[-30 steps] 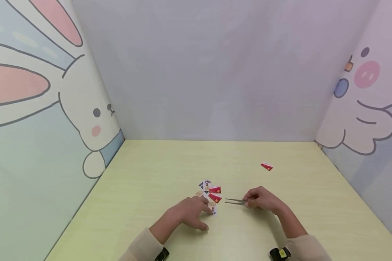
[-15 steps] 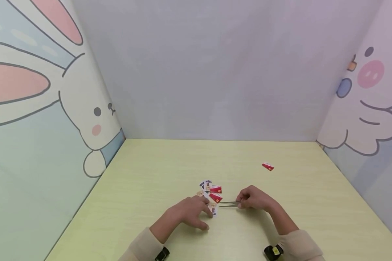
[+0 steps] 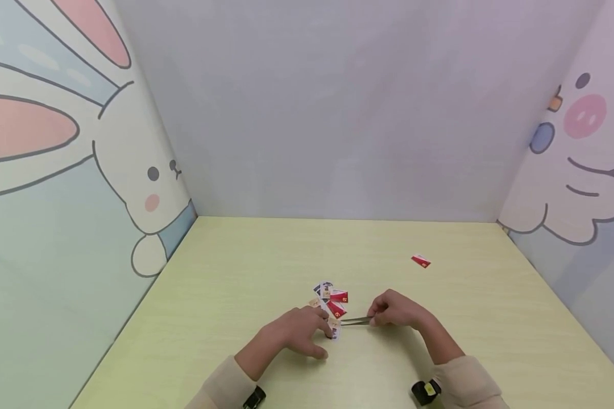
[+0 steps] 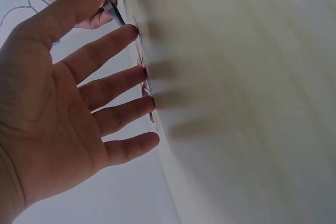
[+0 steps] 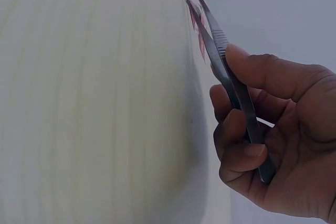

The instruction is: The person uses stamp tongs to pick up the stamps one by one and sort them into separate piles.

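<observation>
My right hand grips a pair of metal tweezers between thumb and fingers. Their tips are slightly apart and reach the right edge of a small printed card in the head view. My left hand is spread with its fingers fairly straight, fingertips down at that card and the overlapping cards beside it. Several small cards lie in a loose cluster, among them a red-and-white one and another red-and-white card behind it. Part of the cluster is hidden under the left fingers.
A single red-and-white card lies farther back to the right on the pale wooden table. A grey wall rises behind the table, with cartoon-printed side panels at left and right.
My right hand has moved left, bringing the tweezers to the card's right edge, and their tips have drawn closer together. My left hand has stayed almost still.
</observation>
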`<state>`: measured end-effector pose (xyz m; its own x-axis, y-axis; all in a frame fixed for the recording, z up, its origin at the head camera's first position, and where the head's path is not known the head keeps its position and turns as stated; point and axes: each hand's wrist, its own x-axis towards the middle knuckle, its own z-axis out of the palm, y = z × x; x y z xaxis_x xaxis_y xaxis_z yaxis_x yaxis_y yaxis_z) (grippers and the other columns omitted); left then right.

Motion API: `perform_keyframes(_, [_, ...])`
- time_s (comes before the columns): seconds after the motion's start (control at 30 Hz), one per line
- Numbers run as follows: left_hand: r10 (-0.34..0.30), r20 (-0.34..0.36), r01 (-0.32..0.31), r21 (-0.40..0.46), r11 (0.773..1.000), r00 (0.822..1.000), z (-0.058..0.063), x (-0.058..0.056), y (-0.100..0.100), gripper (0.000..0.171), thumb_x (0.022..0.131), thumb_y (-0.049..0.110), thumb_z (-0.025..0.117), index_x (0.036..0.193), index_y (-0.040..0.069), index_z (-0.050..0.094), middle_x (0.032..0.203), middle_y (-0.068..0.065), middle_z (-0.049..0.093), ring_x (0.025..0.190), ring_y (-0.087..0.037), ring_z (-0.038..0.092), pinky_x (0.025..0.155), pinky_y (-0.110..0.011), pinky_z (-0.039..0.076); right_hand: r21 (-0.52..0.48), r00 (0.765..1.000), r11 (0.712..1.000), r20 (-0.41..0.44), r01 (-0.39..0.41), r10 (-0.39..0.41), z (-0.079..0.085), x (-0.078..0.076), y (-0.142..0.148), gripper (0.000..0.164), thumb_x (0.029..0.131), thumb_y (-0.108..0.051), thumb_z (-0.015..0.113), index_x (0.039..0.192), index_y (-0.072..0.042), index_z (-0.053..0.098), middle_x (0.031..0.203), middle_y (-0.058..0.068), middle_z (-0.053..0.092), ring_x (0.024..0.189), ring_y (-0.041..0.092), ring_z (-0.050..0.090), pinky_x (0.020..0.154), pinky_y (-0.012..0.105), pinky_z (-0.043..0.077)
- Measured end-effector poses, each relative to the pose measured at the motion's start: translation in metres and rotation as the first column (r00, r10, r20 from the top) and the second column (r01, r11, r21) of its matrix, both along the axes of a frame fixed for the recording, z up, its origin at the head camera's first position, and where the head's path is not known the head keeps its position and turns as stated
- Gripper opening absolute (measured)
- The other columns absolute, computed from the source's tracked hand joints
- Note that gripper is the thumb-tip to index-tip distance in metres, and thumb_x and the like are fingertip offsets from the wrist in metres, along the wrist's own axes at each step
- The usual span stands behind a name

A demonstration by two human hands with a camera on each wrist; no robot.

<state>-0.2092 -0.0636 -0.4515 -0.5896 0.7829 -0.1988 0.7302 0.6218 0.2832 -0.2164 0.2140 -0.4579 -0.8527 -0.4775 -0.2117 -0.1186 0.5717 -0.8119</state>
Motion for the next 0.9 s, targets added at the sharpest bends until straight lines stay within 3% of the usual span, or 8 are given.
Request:
perform_keyframes(0.37, [0.015,-0.004,-0.015,-0.004,1.0,1.0,-0.0015,-0.0017,0.0017,0.035,0.077,0.046,0.069,0.108,0.029,0.07,0.126,0.005,0.054,0.115,-0.015,0.049,0.088,-0.04,0.044,-0.005,0.998,0.999,0.043,-0.038,0.038,0.0005,-0.0007,0.0059,0.004,0.083,-0.009,0.067,0.086,-0.007,0.07,0.067,-0.002,0.055,0.061,0.014,0.043,0.055,0.027,0.036])
perform_keyframes(0.9, [-0.006,0.001,0.006,-0.002,1.0,1.0,0.0047,0.0021,0.0012,0.034,0.077,0.047,0.07,0.107,0.031,0.071,0.129,0.001,0.052,0.117,-0.016,0.047,0.088,-0.039,0.043,-0.013,0.999,1.0,0.042,0.006,-0.005,0.0067,0.0023,0.0053,0.005,0.083,-0.004,0.065,0.084,0.0,0.069,0.063,-0.003,0.052,0.056,0.013,0.041,0.05,0.027,0.033])
